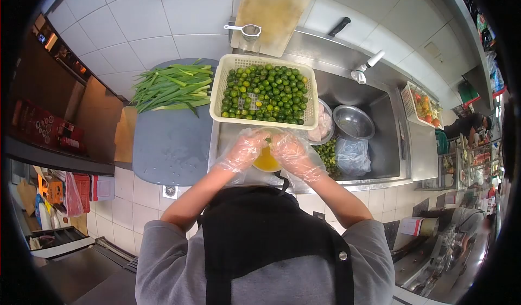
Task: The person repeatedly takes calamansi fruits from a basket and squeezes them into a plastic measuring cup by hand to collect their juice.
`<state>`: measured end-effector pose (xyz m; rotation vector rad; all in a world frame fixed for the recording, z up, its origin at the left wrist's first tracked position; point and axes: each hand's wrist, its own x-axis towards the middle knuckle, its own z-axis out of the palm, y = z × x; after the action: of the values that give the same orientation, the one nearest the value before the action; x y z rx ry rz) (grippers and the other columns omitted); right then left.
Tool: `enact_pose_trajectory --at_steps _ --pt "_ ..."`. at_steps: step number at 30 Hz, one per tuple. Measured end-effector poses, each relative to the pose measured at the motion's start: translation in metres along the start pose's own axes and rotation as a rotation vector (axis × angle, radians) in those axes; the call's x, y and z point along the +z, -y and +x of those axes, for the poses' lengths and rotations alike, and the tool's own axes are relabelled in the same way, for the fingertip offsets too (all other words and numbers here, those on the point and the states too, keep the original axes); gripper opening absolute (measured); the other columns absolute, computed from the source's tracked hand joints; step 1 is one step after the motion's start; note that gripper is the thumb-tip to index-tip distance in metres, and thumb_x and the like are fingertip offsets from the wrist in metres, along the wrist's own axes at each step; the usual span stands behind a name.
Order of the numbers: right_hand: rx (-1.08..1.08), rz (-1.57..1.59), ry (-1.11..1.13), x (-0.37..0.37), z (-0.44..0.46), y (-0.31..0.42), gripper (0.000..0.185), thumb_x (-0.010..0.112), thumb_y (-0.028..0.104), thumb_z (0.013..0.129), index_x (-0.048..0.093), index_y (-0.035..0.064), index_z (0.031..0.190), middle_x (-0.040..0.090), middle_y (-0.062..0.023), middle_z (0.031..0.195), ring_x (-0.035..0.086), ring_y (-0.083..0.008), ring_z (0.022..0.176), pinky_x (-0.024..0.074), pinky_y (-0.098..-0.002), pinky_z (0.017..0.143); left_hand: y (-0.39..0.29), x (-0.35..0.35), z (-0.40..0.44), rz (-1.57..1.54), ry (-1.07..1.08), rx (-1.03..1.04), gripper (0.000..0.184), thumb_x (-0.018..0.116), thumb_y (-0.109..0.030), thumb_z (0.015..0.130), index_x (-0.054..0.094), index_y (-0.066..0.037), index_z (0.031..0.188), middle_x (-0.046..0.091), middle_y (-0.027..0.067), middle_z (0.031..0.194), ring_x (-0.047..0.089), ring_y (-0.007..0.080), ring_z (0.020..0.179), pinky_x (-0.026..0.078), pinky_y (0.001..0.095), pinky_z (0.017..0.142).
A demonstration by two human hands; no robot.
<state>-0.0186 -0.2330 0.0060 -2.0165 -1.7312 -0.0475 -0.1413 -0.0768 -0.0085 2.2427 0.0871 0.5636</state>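
My left hand (245, 149) and my right hand (291, 149), both in clear plastic gloves, meet over a bowl of yellow juice (266, 162). Between their closed fingertips shows a bit of a small green lime (268, 140); the rest of the fruit is hidden by the fingers. Just beyond the hands stands a cream plastic basket (218, 88) filled with small green limes (277, 91). To the right of my right hand, a heap of green lime pieces (326, 156) lies in the sink.
Long green leaves (173, 85) lie on a grey board (168, 148) at left. The sink (388, 156) holds a metal bowl (354, 122), a bowl of pale meat (320, 123) and a plastic bag (353, 156). A strainer (251, 31) rests on a jar behind the basket.
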Motion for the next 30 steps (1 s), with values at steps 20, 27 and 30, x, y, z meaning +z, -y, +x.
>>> enact_pose_trajectory --at_steps 20,27,30 --pt "0.278 0.278 0.212 -0.013 -0.001 -0.005 0.025 0.053 0.02 0.092 0.058 0.0037 0.111 0.061 -0.0217 0.09 0.057 -0.0397 0.082 0.0454 -0.0489 0.074 0.001 0.013 0.012 0.317 0.022 0.088 0.016 0.059 -0.006 0.083 0.068 -0.004 0.097 0.066 0.0149 0.09 0.063 0.0338 0.081 0.05 0.0426 0.068" --pt "0.203 0.191 0.133 -0.006 -0.001 -0.004 0.019 0.051 0.018 0.093 0.059 0.005 0.105 0.061 -0.0218 0.087 0.06 -0.0413 0.089 0.0457 -0.0512 0.078 0.0 -0.004 0.014 -0.343 0.137 -0.262 0.025 0.064 -0.012 0.091 0.066 -0.004 0.115 0.07 0.012 0.099 0.064 0.0184 0.083 0.052 0.0318 0.077" --pt "0.21 0.231 0.148 0.008 -0.007 -0.014 0.018 0.053 0.018 0.091 0.06 0.0041 0.101 0.062 -0.021 0.086 0.061 -0.0406 0.086 0.0472 -0.0495 0.076 -0.004 -0.01 0.017 -0.333 0.198 -0.343 0.025 0.068 -0.009 0.089 0.065 -0.001 0.113 0.07 0.0081 0.1 0.064 0.0149 0.087 0.052 0.0305 0.08"
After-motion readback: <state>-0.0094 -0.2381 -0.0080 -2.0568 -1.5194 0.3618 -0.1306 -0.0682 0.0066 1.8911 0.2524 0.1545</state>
